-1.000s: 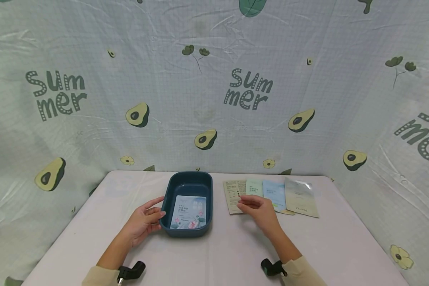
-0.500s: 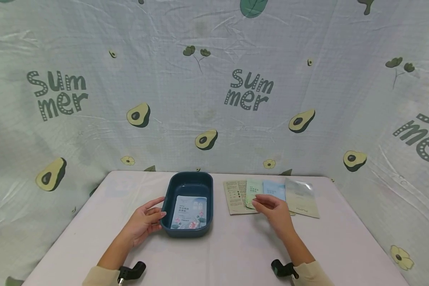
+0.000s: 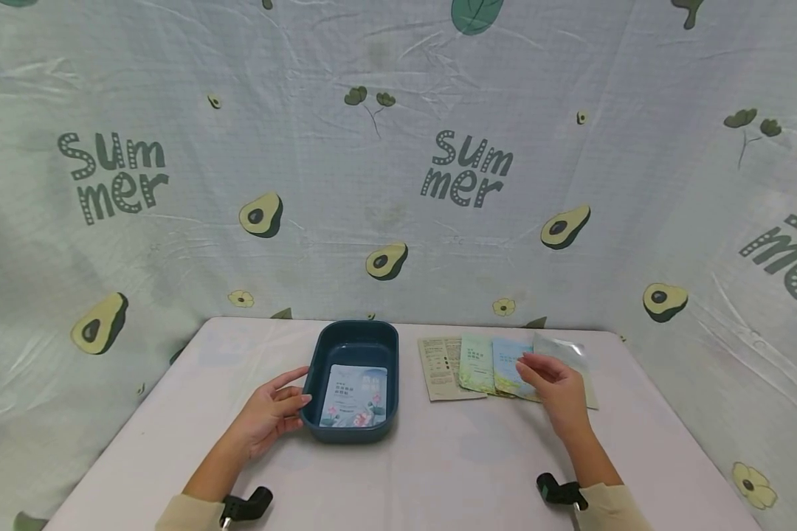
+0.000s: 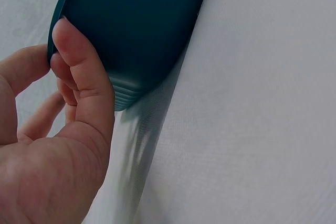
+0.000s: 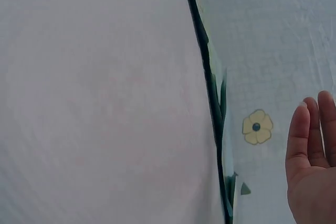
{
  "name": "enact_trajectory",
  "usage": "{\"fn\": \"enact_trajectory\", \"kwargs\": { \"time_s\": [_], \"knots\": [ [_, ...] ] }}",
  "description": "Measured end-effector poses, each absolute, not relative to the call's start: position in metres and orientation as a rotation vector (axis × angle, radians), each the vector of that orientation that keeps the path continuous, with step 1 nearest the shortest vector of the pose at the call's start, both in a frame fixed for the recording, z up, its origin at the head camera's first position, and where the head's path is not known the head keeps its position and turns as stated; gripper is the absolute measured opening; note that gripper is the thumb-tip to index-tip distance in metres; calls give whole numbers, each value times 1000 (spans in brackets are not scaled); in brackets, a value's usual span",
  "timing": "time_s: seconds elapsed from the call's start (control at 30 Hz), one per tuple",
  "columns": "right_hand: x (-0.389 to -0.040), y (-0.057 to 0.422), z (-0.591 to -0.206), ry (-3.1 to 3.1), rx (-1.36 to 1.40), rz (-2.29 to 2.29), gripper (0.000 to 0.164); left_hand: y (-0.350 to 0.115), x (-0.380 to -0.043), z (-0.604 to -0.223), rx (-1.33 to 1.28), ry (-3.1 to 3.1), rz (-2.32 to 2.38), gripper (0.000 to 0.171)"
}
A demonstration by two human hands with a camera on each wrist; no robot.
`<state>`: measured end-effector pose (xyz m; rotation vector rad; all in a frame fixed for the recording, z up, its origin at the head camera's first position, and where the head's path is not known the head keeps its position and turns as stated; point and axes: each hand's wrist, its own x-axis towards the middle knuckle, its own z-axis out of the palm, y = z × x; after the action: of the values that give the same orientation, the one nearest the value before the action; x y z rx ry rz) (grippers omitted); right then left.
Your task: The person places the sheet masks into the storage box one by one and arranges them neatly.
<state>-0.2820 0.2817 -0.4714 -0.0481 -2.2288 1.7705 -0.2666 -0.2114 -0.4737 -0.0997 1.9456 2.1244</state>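
A dark blue plastic tray (image 3: 396, 383) stands left of the table's middle. My left hand (image 3: 266, 414) pinches its left rim, thumb outside the wall in the left wrist view. Inside lies a pale blue flat packet with pink lotus flowers (image 3: 353, 397). To the right, overlapping in a row, are flat packets like sheet-mask sachets: a beige printed one (image 3: 437, 371), a green one (image 3: 476, 360), a light blue one (image 3: 507, 363) and a silver-beige one (image 3: 573, 355). My right hand (image 3: 558, 391) hovers over the last two, fingers loosely bent, with nothing visible in its grasp.
The white-covered table (image 3: 432, 472) has its far edge at a hanging cloth (image 3: 305, 162) printed with avocados. A black wrist-camera mount (image 3: 246, 507) sits on the left wrist, another black mount (image 3: 559, 493) on the right.
My right hand has moved rightward from the beige packet, past the green one, to the blue and silver-beige packets. The green packet is fully uncovered. My left hand stays on the tray rim.
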Motion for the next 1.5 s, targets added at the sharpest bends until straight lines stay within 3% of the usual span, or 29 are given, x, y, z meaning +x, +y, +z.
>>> {"fn": "enact_trajectory", "kwargs": {
  "time_s": [0.63, 1.5],
  "knots": [
    [-288, 332, -463, -2132, -200, 1663, 45, -211, -264, -472, -105, 1953, 2119, 68],
    [-314, 386, -467, -2460, -451, 1365, 68, -212, -266, -474, -113, 1961, 2112, 67]
  ]
}}
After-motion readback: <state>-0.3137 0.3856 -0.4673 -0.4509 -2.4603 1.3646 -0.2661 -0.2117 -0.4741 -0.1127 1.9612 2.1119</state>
